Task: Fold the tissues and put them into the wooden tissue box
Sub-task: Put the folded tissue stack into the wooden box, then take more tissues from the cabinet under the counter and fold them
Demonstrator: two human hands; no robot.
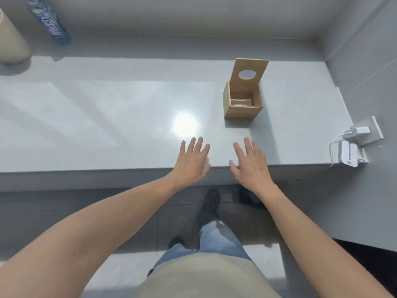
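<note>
A: Status check, both hands?

B: Left hand (192, 161) is hovering over the near edge of the counter (96, 125), palm down, fingers spread wide, gripping nothing. Right hand (250, 165) is doing the same just beside it: flat, splayed, empty. The two are sitting side by side w/ a narrow gap between, not touching. Can't tell whether the palms are resting on the surface or floating just above it.

A: Location of the wooden tissue box (242, 104)?

B: It's standing on the counter beyond the right hand, toward the far right part of the surface, well apart from both hands. Lid (249, 72) is standing tilted back at the far side, its round hole facing up and toward us. Box interior is exposed.

A: Contents?

B: Folded tissues (240, 102) are lying at the bottom, pale, approx. flat. Count can't be read from here.

A: Other items?

B: A blue-labelled bottle (50, 23) is leaning near the far left corner, next to a beige cylindrical item (11, 43), partly cut off by the frame. At the right end, a white charger (357, 131) is sitting in a wall socket w/ a small white device (349, 153) below it, cable looping between. A bright light spot is glaring on the counter between hands and box.
</note>
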